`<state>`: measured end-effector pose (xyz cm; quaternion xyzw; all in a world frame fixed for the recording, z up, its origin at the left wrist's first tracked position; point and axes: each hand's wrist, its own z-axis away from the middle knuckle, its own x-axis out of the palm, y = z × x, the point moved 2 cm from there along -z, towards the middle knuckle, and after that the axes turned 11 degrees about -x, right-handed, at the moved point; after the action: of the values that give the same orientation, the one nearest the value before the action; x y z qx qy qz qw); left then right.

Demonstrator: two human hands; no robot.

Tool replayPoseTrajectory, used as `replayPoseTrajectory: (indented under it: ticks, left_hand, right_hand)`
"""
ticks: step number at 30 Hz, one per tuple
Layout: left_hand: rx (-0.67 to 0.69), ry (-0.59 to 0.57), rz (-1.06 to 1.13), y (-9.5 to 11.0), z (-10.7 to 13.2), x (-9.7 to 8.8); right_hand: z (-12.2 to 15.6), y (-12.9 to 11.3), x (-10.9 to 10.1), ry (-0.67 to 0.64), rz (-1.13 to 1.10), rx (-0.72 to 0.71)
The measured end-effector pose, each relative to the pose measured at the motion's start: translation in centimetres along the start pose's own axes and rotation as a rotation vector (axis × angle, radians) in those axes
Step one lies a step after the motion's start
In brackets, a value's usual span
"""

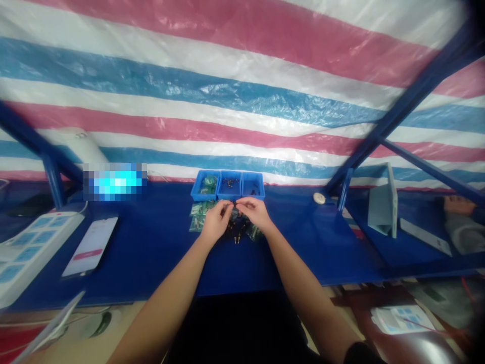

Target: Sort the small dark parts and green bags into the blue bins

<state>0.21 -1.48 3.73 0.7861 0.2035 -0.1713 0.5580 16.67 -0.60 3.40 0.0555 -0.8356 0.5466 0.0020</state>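
My left hand [215,220] and my right hand [254,211] meet over the blue table [151,253], fingertips pinched together on a small dark part [234,203] between them. Under and around the hands lie small green bags [199,209] and dark pieces with brass tips [237,236]. Just beyond the hands stands a row of three blue bins [228,185]: the left one holds green bags, the middle and right ones hold small dark parts.
A phone [91,246] lies face up at the left, next to a white power strip [26,253]. A tablet on a stand [384,202] and a small round white object [319,197] sit at the right. Blue frame bars [397,111] cross a striped tarpaulin behind. Another person's hand [458,205] rests far right.
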Motion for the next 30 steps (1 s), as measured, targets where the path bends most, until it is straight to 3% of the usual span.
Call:
replayPoseTrajectory:
  ticks: [30]
  left_hand:
    - [-0.013,0.010,0.008,-0.07,-0.02,-0.12]
  right_hand:
    - [-0.01,0.00,-0.15,0.010,0.028,-0.030]
